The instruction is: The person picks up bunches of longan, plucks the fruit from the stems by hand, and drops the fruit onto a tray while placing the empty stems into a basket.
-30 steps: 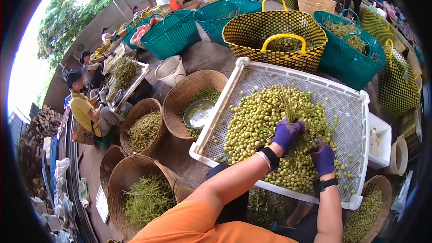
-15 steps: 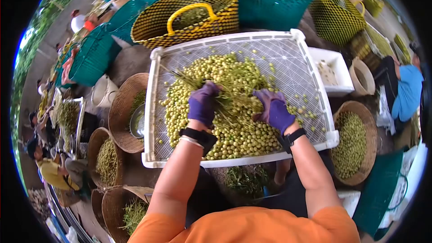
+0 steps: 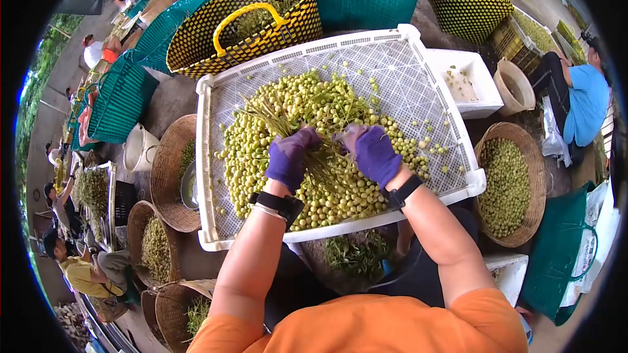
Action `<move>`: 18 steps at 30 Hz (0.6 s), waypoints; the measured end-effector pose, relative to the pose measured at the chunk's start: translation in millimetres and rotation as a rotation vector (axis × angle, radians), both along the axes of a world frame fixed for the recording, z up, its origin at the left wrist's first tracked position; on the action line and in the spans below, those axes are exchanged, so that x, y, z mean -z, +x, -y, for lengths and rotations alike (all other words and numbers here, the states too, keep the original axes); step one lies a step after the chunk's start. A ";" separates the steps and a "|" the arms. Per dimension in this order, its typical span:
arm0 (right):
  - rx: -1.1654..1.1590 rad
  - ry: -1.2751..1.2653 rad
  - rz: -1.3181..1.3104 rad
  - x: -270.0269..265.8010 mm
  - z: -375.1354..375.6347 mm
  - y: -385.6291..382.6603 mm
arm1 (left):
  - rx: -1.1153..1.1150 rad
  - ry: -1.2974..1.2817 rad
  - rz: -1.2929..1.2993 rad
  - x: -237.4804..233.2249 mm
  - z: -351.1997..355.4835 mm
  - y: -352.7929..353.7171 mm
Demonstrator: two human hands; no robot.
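Note:
A white mesh tray (image 3: 205, 183) lies in front of me, with a heap of small round yellow-green fruits (image 3: 340, 201) on it. My left hand (image 3: 290, 157), in a purple glove, is closed around a bunch of thin green stems (image 3: 263, 115) that stick out past the fingers on both sides. Close to its right, my purple-gloved right hand (image 3: 374, 151) has its fingers bent in at the stems' edge. What lies between those fingertips is hidden. Loose fruits are scattered over the tray's right side.
A yellow-and-black woven basket (image 3: 196, 42) and a green basket (image 3: 366, 3) stand beyond the tray. Round wicker baskets of fruit flank it, one at the right (image 3: 538, 189) and one at the left (image 3: 171, 222). A white foam box (image 3: 487, 101) sits at the right. Several people sit nearby.
My right hand has moved left and up toward the stems, and its spread fingers have drawn in. The left hand still grips the stems. The whole view has shifted slightly.

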State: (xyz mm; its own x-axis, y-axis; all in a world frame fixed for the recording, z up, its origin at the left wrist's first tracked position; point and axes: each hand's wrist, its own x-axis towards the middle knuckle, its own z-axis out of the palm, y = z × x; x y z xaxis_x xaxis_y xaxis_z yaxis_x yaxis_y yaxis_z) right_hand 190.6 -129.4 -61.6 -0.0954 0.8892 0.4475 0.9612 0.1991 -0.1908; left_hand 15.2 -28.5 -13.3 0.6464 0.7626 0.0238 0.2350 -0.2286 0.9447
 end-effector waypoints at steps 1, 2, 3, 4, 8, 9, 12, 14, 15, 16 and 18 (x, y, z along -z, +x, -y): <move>0.118 -0.091 0.101 -1.8 3.3 0.4 | -0.032 -0.200 0.111 0.6 -1.9 1.3; 0.237 -0.179 0.202 -4.9 5.3 1.2 | -0.031 -0.200 0.111 0.2 -1.4 3.0; 0.232 -0.191 0.192 -9.8 7.7 1.8 | -0.081 -0.253 0.150 -1.8 -0.5 6.3; 0.233 -0.190 0.192 -8.7 8.6 4.3 | -0.132 -0.308 0.189 -4.9 1.6 9.4; -0.078 0.086 -0.412 -1.4 4.8 11.2 | -0.047 -0.023 0.117 -6.2 -4.7 6.4; 0.053 -0.125 -0.475 -3.3 8.1 13.2 | -0.147 -0.393 0.277 -9.4 2.9 12.2; 0.338 -0.546 -0.442 -23.5 8.7 18.4 | -0.177 -0.358 0.196 -12.8 0.8 12.6; 0.300 -0.448 -0.372 -21.7 10.2 27.9 | -0.125 -0.293 0.163 -17.9 -1.1 11.4; 0.200 -0.348 -0.472 -12.0 11.0 34.2 | -0.047 -0.229 0.146 -19.6 -2.6 9.7; 0.201 -0.352 -0.473 -16.1 11.9 33.4 | 0.030 -0.166 0.126 -19.5 -4.4 6.5; 0.140 -0.105 -0.320 -36.2 13.6 27.0 | 0.113 0.009 0.102 -15.6 -7.8 3.7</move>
